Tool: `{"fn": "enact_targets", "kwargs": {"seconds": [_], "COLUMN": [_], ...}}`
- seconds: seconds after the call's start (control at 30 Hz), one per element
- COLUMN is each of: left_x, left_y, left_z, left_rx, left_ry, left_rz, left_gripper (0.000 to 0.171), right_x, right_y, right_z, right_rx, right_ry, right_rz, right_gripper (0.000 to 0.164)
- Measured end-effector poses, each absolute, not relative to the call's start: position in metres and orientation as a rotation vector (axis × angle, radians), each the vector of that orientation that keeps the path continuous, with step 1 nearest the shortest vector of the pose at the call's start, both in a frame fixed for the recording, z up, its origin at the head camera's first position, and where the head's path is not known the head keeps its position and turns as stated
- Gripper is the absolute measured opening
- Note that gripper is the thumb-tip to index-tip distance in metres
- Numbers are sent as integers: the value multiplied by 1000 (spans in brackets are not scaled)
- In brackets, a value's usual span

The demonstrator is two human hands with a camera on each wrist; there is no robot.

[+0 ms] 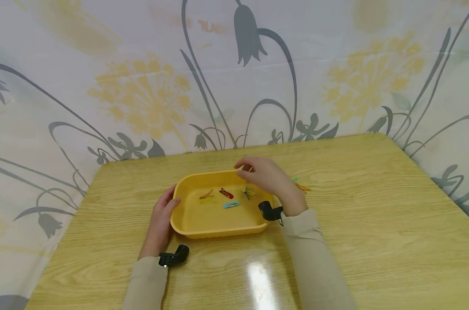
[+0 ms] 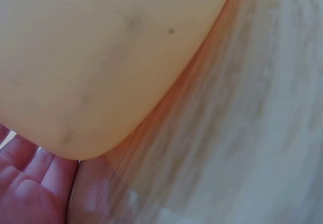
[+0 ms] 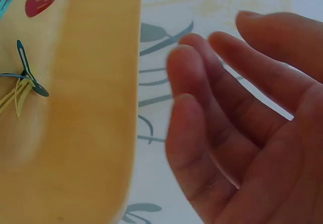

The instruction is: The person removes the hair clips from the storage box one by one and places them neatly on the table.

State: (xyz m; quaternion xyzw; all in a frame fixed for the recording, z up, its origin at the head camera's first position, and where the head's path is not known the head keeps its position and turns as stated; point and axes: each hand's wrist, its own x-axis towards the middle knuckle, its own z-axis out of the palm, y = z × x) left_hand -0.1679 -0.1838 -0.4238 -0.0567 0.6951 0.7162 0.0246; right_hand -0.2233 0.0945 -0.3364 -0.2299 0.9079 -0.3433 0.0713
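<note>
My left hand [image 1: 163, 215] grips the left side of a yellow plastic tray [image 1: 218, 224], its thumb hooked over the rim. Inside the tray lie several hair clips: a red hair clip [image 1: 226, 193], a light blue one [image 1: 231, 205], an orange one [image 1: 206, 194], a pale yellow one [image 1: 208, 200] and a small cluster of dark green and yellow clips [image 3: 30, 82]. Over the tray's far right corner hovers my right hand [image 1: 266, 174], fingers loosely bent and apart, with nothing between them. The right wrist view shows that hand [image 3: 237, 118] just beyond the tray's edge.
Green and orange clips [image 1: 303, 187] lie on the wooden table [image 1: 374, 215] to the right of the tray, partly hidden behind my right wrist. A flower-patterned cloth [image 1: 218, 77] hangs along the table's back and sides. Each wrist wears a black camera [image 1: 174, 257].
</note>
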Motion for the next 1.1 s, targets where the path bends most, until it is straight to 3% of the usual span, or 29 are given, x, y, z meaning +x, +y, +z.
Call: {"fn": "enact_targets", "kwargs": {"seconds": [0.5, 0.9, 1.1], "left_x": [-166, -157, -161], "left_y": [-182, -174, -179], "left_z": [-424, -401, -410], "left_rx": [-193, -206, -194], "left_ry": [2177, 2145, 2161], "left_rz": [2203, 2186, 2186], "left_gripper": [42, 43, 42], "right_x": [-231, -232, -233], "right_y": [77, 67, 66], "right_z": [-350, -365, -368], "right_rx": [-752, -716, -734], "right_ry": [2579, 2517, 2490], "right_rz": [-909, -877, -871], "right_gripper": [22, 10, 12]}}
